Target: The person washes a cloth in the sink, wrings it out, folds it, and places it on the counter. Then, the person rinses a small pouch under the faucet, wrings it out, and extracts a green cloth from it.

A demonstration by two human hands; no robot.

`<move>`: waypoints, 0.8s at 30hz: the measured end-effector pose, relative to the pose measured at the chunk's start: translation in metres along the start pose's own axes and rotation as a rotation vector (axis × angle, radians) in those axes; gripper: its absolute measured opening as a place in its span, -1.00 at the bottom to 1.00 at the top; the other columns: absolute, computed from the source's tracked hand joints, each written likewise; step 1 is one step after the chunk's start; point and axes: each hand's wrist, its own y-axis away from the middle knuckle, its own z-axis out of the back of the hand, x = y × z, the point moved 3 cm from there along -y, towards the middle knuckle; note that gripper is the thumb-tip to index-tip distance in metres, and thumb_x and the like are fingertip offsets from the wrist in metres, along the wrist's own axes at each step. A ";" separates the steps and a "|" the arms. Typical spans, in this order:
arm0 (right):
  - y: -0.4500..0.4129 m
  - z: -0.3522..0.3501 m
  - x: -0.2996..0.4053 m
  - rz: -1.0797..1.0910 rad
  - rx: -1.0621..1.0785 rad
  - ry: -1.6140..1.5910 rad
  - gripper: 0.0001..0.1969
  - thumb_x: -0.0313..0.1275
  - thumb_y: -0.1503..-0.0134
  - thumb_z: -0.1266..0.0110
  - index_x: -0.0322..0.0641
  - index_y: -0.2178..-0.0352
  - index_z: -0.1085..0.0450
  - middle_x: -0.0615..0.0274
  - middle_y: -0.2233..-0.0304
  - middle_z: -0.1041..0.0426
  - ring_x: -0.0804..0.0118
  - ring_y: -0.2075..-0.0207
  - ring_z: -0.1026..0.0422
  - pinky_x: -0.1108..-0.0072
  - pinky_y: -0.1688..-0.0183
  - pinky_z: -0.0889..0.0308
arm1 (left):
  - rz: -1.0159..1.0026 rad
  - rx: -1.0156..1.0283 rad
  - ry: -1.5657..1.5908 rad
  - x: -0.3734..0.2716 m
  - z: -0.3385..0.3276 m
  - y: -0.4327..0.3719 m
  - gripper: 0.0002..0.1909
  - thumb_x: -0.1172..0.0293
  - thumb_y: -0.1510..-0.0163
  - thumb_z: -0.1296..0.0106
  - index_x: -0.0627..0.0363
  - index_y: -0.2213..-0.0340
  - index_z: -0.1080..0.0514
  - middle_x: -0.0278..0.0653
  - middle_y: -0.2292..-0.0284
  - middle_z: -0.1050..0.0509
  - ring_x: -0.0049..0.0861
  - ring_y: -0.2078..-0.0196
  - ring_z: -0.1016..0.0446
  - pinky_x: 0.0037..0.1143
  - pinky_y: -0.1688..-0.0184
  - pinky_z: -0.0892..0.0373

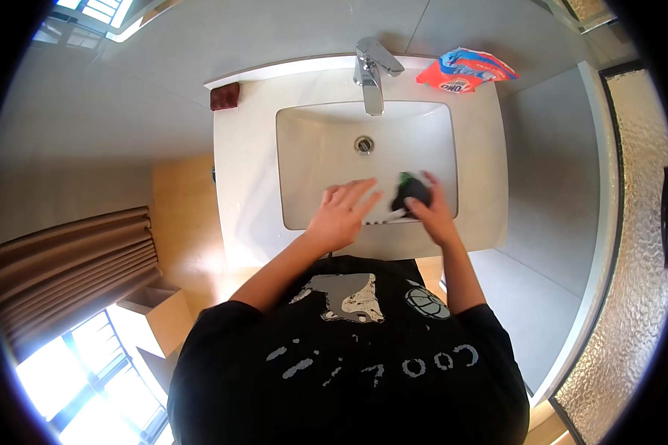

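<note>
Over the right front part of the white sink basin (pixel 323 167), my right hand (pixel 434 214) grips a bunched dark cloth item (pixel 412 193) with a patch of green; motion blurs it, so its kind is unclear. To its left, my left hand (pixel 345 214) is held above the front of the basin, fingers apart and holding nothing. A small white piece shows at the lower edge of the dark item. The chrome faucet (pixel 373 83) stands behind the basin, its spout pointing toward the metal drain (pixel 364 145). No water stream is visible.
An Omo detergent pouch (pixel 462 71) lies at the counter's back right corner. A dark red folded cloth or block (pixel 224 97) sits at the back left. Grey walls rise behind and to the right. An open cardboard box (pixel 164 311) stands on the left near a brown curtain (pixel 78 272).
</note>
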 end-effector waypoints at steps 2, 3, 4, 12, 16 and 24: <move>-0.001 -0.044 0.026 -0.295 0.355 -0.378 -0.29 -0.45 -0.04 -0.19 -0.09 -0.22 -0.07 0.19 0.26 -0.40 0.29 0.30 -0.44 0.45 0.28 -0.41 | -0.101 -0.030 -0.070 -0.005 -0.011 -0.007 -0.38 0.45 0.08 -0.13 -0.01 -0.08 -0.31 -0.18 -0.19 -0.21 -0.19 -0.19 -0.23 -0.14 -0.11 -0.24; -0.003 -0.058 0.031 -0.398 0.528 -0.437 -0.29 -0.47 -0.02 -0.18 -0.08 -0.21 -0.08 0.23 0.28 -0.39 0.34 0.35 -0.43 0.50 0.35 -0.38 | -0.209 -0.052 -0.138 -0.006 -0.014 -0.010 -0.31 0.43 0.08 -0.12 -0.10 -0.14 -0.26 -0.23 -0.23 -0.16 -0.24 -0.22 -0.19 -0.16 -0.11 -0.25; -0.007 -0.065 0.027 -0.466 0.566 -0.457 -0.29 -0.50 0.02 -0.18 -0.07 -0.18 -0.10 0.27 0.36 -0.38 0.42 0.45 -0.36 0.58 0.45 -0.29 | -0.216 -0.071 -0.070 0.002 -0.014 -0.013 -0.36 0.41 0.06 -0.08 -0.17 -0.12 -0.28 -0.26 -0.21 -0.18 -0.24 -0.19 -0.24 -0.20 -0.11 -0.29; -0.034 -0.071 0.041 -0.279 0.680 -0.233 -0.28 -0.51 0.04 -0.21 -0.14 -0.17 -0.10 0.26 0.39 -0.38 0.45 0.50 -0.35 0.56 0.46 -0.31 | -0.015 -0.142 0.467 0.038 0.010 -0.022 -0.40 0.68 0.10 -0.12 0.06 -0.04 -0.39 -0.09 -0.02 -0.42 -0.12 0.03 -0.46 -0.31 0.01 -0.43; -0.039 -0.070 0.042 -0.234 0.732 -0.233 -0.29 -0.49 0.05 -0.22 -0.20 -0.16 -0.11 0.18 0.26 -0.45 0.43 0.42 -0.39 0.55 0.38 -0.37 | 0.125 0.034 0.758 0.054 0.016 -0.028 -0.49 0.69 0.02 -0.13 0.15 -0.02 -0.40 -0.10 0.07 -0.50 -0.30 0.08 -0.51 -0.43 0.04 -0.43; -0.042 -0.069 0.030 0.041 0.242 0.504 -0.37 -0.41 0.13 -0.28 -0.26 -0.01 -0.26 0.14 0.15 -0.49 0.27 0.25 -0.49 0.46 0.18 -0.39 | 0.391 -0.024 0.520 0.036 0.014 -0.034 -0.61 0.64 -0.04 -0.13 0.18 0.06 -0.44 -0.15 0.17 -0.55 -0.37 0.16 -0.54 -0.47 0.10 -0.44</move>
